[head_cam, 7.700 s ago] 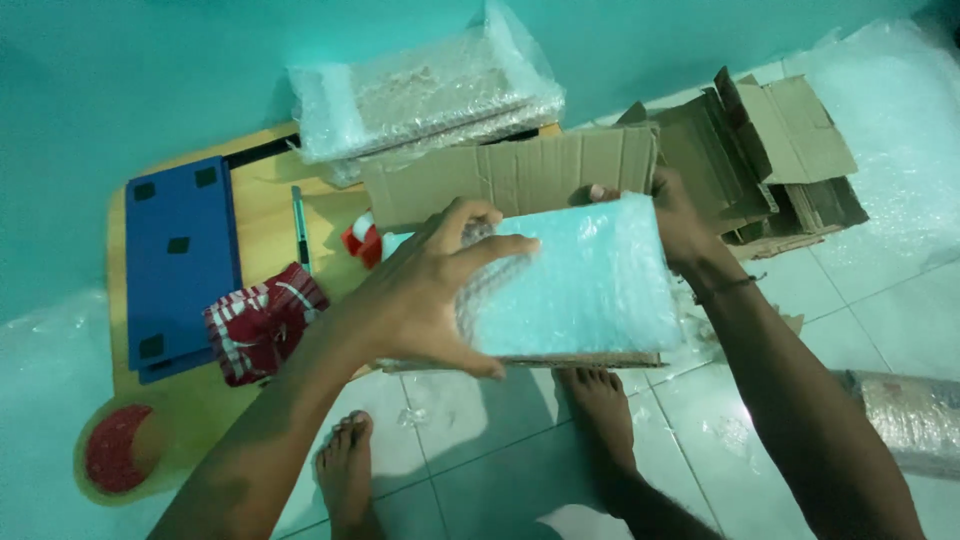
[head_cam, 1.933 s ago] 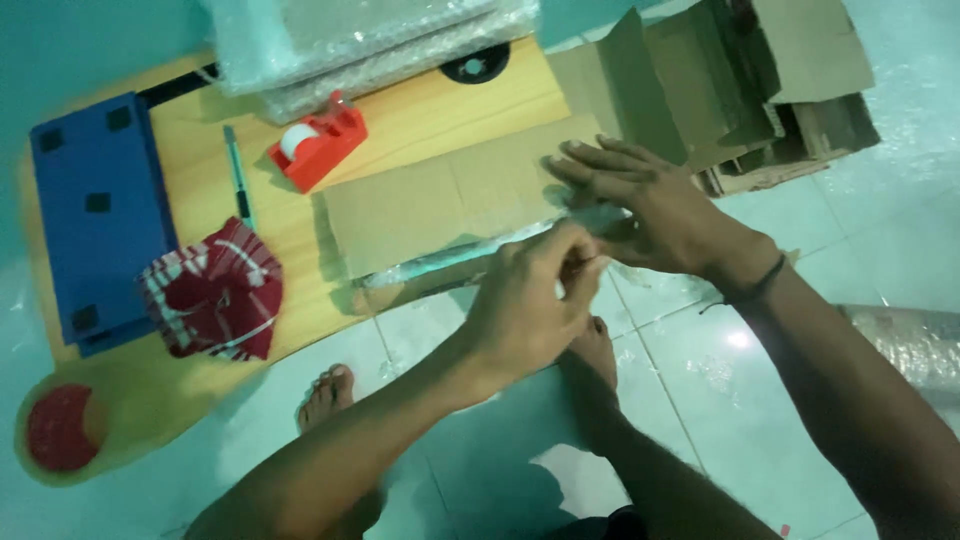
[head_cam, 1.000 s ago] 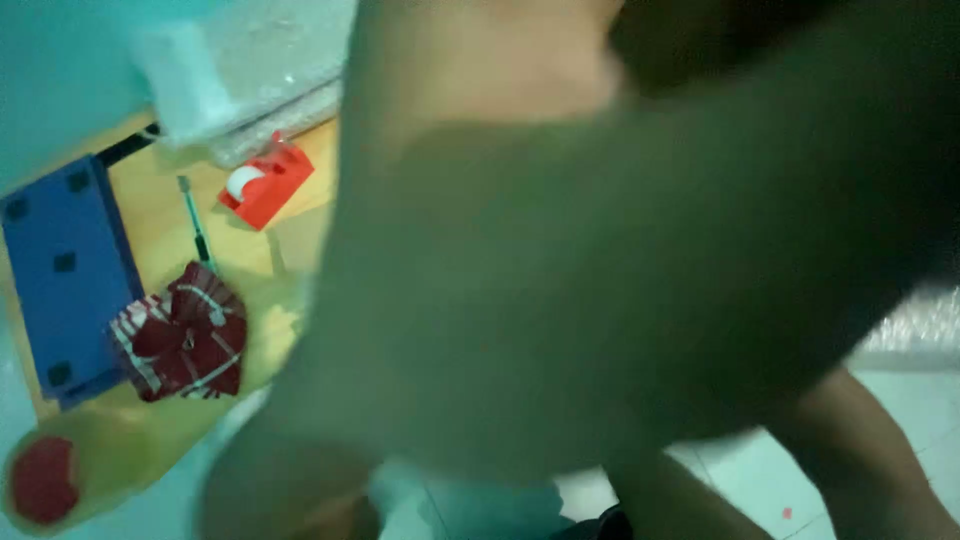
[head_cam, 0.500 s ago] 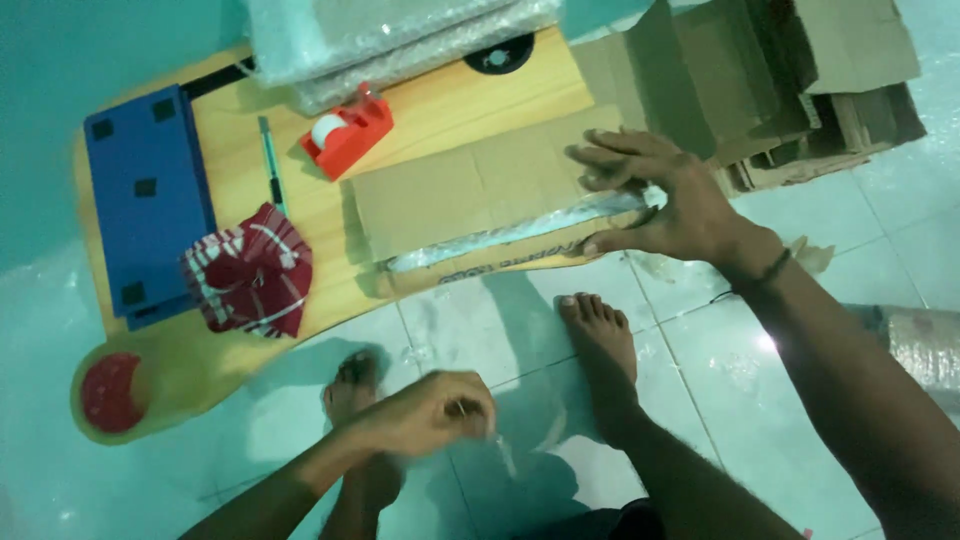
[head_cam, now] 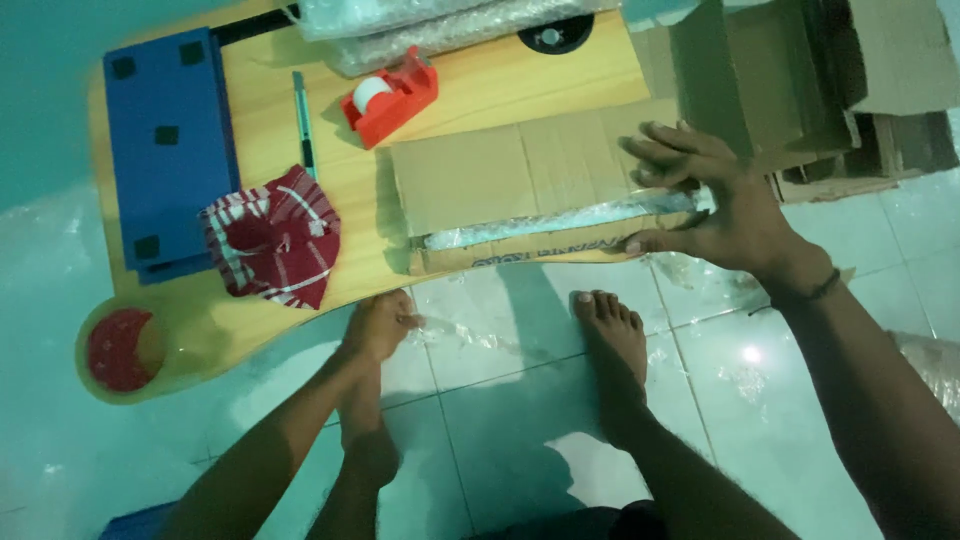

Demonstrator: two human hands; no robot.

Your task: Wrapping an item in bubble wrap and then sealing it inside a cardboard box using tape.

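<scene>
Right now the right hand (head_cam: 715,205) presses flat, fingers spread, on the folded cardboard parcel (head_cam: 530,195) at the wooden table's (head_cam: 560,85) front edge. Lower down, the left hand (head_cam: 378,325) hangs loosely curled, holding nothing visible, near a foot.

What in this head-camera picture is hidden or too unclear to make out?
- Bubble-wrapped item: only a strip shows; the folded cardboard sheet covers the rest.
- Left hand: its fingers are unclear, so an open or closed grip cannot be told.
- Right hand: the palm is hidden by its own back.
- Stacked cardboard boxes: cut off by the top and right edges.
- Black round object: partly under wrapped packages.
</scene>
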